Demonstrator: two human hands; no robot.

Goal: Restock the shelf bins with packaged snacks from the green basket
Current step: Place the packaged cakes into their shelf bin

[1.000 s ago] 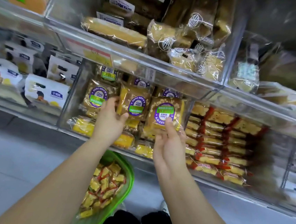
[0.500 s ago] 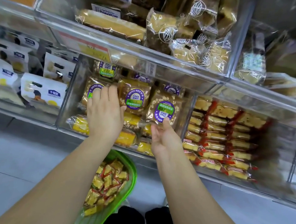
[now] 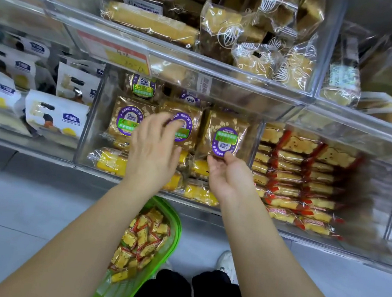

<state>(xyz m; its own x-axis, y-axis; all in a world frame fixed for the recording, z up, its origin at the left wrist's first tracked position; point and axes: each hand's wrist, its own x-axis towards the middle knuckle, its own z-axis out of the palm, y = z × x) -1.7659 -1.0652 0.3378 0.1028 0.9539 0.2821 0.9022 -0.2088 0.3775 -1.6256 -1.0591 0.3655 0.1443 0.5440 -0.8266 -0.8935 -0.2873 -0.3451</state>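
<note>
Two hands: you have both inside the middle clear bin (image 3: 89, 123), on the brown nut-cake packs with purple round labels.
Left hand (image 3: 153, 149): fingers spread and laid over the front of the middle pack (image 3: 180, 125); it presses more than it grips.
Right hand (image 3: 229, 173): thumb and fingertips pinch the lower edge of the right pack (image 3: 225, 136), which stands upright with its label upside down.
Green basket (image 3: 172, 232): on the floor below your left forearm, with a good heap of small yellow-and-red snack packets (image 3: 143, 239) in it.
Done: the middle bin looks well filled, and the red-striped bin (image 3: 307, 178) to its right is stacked in neat rows.
Left: judging by the basket, much stock waits; you are tidying, not yet unloading.
Surface: tiered clear acrylic shelf bins, an orange price tag (image 3: 113, 51) on the upper rail.
Room: pale grey tiled floor (image 3: 17, 203), your dark trousers and a white shoe (image 3: 226, 262) at the bottom.
</note>
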